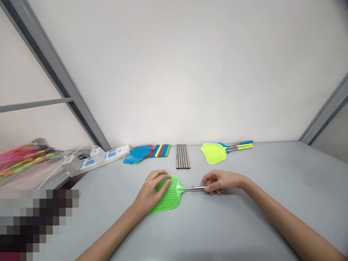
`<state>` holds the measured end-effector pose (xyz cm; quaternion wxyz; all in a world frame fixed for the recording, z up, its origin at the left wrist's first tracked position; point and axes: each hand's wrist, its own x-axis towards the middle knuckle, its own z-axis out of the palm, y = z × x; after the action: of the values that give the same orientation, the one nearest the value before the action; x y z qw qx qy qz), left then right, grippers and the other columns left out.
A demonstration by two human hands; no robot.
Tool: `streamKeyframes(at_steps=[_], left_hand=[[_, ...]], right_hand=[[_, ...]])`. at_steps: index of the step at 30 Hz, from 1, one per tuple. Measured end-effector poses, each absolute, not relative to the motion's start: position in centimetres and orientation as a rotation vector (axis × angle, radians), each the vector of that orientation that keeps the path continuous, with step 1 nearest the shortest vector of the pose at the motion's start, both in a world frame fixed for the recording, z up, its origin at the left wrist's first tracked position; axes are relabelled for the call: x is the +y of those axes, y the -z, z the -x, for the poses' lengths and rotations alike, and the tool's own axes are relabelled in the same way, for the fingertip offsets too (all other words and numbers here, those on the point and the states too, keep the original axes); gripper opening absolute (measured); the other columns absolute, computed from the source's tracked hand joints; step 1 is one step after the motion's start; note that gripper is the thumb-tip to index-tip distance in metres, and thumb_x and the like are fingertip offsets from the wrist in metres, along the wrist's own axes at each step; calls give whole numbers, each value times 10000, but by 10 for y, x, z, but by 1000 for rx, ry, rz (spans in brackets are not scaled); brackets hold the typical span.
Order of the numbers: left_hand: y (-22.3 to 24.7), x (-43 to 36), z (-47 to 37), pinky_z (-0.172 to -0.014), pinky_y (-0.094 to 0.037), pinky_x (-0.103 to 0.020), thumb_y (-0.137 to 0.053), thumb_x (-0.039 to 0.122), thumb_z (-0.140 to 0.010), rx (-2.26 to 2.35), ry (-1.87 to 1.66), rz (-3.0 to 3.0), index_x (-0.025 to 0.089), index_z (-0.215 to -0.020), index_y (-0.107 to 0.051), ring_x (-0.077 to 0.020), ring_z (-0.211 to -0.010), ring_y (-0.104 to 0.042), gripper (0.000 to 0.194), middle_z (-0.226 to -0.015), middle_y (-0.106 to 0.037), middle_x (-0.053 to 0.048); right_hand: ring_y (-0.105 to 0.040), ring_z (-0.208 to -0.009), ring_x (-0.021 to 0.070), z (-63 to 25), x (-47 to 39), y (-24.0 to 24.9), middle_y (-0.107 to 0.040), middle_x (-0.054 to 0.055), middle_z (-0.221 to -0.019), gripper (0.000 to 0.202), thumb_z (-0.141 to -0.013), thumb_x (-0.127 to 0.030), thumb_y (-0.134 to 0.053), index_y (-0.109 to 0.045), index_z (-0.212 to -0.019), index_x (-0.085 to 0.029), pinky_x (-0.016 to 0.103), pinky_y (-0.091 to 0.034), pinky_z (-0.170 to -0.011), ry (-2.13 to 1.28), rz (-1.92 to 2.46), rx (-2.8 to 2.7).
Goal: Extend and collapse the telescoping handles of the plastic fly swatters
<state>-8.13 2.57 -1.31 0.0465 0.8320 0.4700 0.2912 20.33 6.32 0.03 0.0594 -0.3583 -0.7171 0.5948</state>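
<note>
A green fly swatter head (171, 197) lies on the grey table, pointing left. My left hand (156, 188) rests on its upper left part with the fingers spread over the mesh. From the neck of the head a thin metal rod (194, 188) runs to the right. My right hand (217, 182) pinches the far end of this rod between thumb and fingers. No coloured grip shows on the rod; its right end is hidden by the fingers.
Behind the hands lie blue and red swatter heads (137, 154), coloured handles (162, 150), several metal tubes (183, 156) and swatters with yellow (214, 153) and blue heads. A white power strip (116, 153) with plugs stands at the left, beside a bright pile (24, 159).
</note>
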Motion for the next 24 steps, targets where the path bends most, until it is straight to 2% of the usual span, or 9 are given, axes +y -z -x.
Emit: streamKeyframes(at_steps=[3,6,10,19,24], left_hand=[[12,26,81,-874,-387,-331,-424,288,-835,1438,-939,-2555,225,-988,-542,-164,-986,-457,203,-1013,-509,-32],[12,26,82,-877,-384,-334,-436,293,-829,1429,-959,-2575,234,-1005,-544,-169,-987,-453,215,-1011,-497,-33],[15,28,83,-872,-384,-345,-431,299,-828,1450,-1007,-2574,232,-1000,-545,-174,-978,-455,217,-1008,-490,-37],[22,29,84,-857,-395,-329,-432,299,-817,1474,-1064,-2555,232,-990,-545,-177,-962,-474,218,-994,-500,-40],[23,29,84,-866,-383,-322,-411,296,-826,1475,-1050,-2525,224,-973,-547,-175,-969,-468,213,-984,-507,-38]], right_hand=[[-511,-569,73,-212,65,-3,-607,63,-824,380,-723,-336,-584,-542,-1043,-136,187,-392,-503,-2002,963,-2044],[-575,-700,126,-224,66,-2,-587,121,-983,426,-740,-328,-562,-488,-1111,-132,224,-439,-563,-2190,878,-1819],[-588,-844,164,-237,66,4,-539,126,-1095,386,-754,-289,-563,-491,-1103,-141,299,-446,-777,-2141,893,-1610],[-595,-866,169,-241,69,18,-536,106,-1114,390,-700,-170,-627,-528,-1076,-148,322,-423,-866,-2094,853,-1549],[-588,-902,184,-241,66,18,-553,99,-1085,391,-690,-161,-633,-537,-1069,-142,341,-400,-907,-2068,880,-1529]])
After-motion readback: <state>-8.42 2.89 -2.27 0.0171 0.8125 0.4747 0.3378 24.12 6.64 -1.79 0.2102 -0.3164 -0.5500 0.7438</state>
